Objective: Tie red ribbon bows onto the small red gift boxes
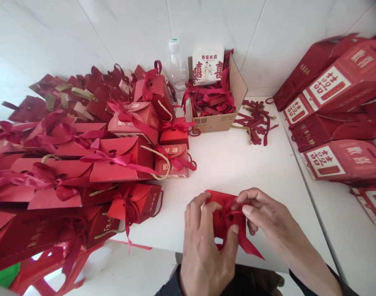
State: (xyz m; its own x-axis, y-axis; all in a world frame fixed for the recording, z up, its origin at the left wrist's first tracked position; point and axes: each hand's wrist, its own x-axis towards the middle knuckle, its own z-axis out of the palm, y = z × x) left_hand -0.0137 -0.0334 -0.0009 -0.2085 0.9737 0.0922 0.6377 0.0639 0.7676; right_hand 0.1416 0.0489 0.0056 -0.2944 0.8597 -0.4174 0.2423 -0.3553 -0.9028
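A small red gift box (217, 196) sits near the front edge of the white table, under both hands. My left hand (206, 234) grips the box from its left, with fingers over the top and thumb on the near side. Dark red ribbon (248, 246) crosses the top of the box, and one tail hangs toward the lower right. Thumb and forefinger of my right hand (264, 218) pinch the ribbon at the box's right side. Part of the ribbon's crossing is hidden by my fingers.
Many red gift boxes with ribbon bows (123, 158) crowd the left. A cardboard box (215, 123) of ribbons and a plastic bottle (178, 65) stand by the wall. Loose dark red straps (255, 121) lie beside them. Larger red boxes (326, 90) line the right table.
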